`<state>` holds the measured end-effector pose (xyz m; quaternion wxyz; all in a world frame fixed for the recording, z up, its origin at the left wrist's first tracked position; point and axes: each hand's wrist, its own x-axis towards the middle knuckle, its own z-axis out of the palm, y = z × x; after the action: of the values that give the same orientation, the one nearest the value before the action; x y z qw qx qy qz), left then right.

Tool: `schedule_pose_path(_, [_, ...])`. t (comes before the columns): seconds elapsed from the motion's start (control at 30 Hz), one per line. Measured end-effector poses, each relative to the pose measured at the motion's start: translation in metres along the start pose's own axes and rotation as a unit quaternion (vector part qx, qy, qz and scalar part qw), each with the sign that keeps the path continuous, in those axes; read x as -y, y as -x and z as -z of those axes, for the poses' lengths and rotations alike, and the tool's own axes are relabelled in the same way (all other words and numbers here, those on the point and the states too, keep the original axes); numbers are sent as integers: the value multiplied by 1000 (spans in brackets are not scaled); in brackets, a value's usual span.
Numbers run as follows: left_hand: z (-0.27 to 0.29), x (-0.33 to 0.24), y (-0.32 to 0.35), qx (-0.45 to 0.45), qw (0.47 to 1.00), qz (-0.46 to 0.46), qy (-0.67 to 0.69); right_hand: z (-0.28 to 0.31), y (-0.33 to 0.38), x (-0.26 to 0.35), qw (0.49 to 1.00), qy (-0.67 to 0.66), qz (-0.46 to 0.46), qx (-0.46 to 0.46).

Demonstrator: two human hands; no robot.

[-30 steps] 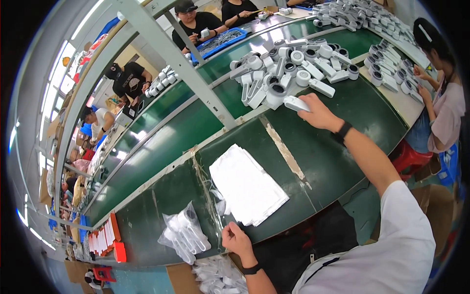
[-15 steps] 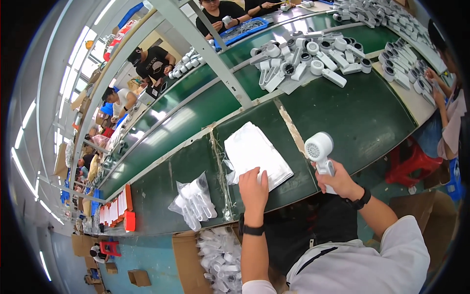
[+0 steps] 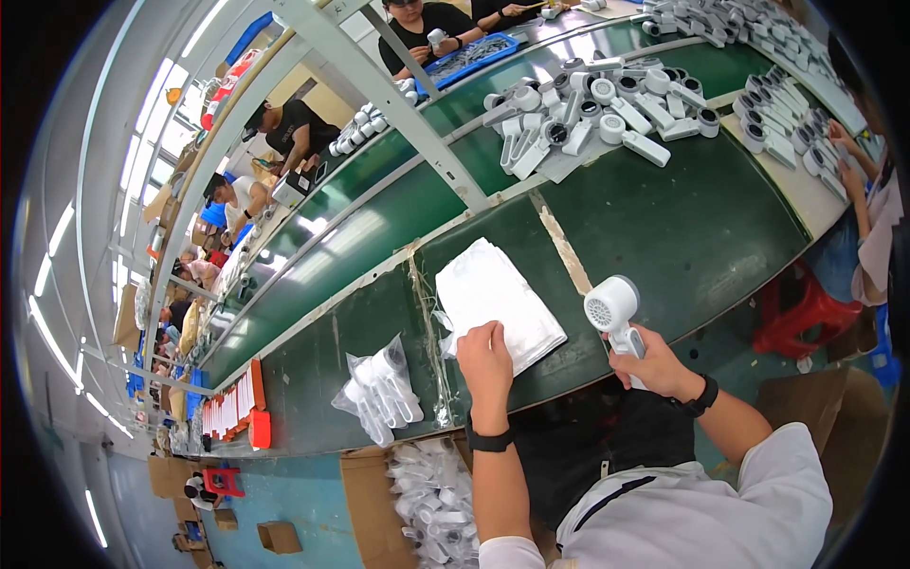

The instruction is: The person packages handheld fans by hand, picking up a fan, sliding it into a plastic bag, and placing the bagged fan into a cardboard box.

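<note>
My right hand (image 3: 651,362) is closed round the grey-white handle of a white handheld device (image 3: 611,303). Its round head, with a grille of small holes on the face, points up and to the left past the bench edge. A flat stack of white plastic bags (image 3: 498,294) lies on the green bench in front of me. At the stack's near left edge, my left hand (image 3: 485,356) has its fingertips drawn together in a pinch on the top bag. Left of it lies a clear bag (image 3: 377,391) with several white handheld pieces inside.
A large heap of similar devices (image 3: 607,114) covers the far bench. Below the bench edge stands a carton (image 3: 365,498) of bagged pieces. Orange trays (image 3: 248,403) sit at the left, a red stool (image 3: 806,308) at the right. Co-workers (image 3: 301,133) sit along the line.
My left hand's fingers have gone from spread on the bags to pinched together, lower and slightly left. The device in my right hand has dropped a little, its grille turned more towards me.
</note>
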<state>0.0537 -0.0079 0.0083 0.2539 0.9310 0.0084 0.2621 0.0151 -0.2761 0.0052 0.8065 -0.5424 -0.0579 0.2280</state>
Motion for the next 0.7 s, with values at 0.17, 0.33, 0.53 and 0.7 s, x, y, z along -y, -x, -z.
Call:
schedule_pose_path(0.17, [14,-44,20,-12,977,84,195,-12,-3,0,1000,8,-15,19])
schedule_pose_path(0.33, [7,-68,48,44,924,165,343,-51,-15,3,992,100,42,-56])
schedule_pose_path(0.53, [10,-69,50,25,763,281,581,-46,-31,-12,955,198,137,-174])
schedule_pose_path(0.7, [5,-75,51,16,756,306,578,-39,-22,8,964,187,132,-134])
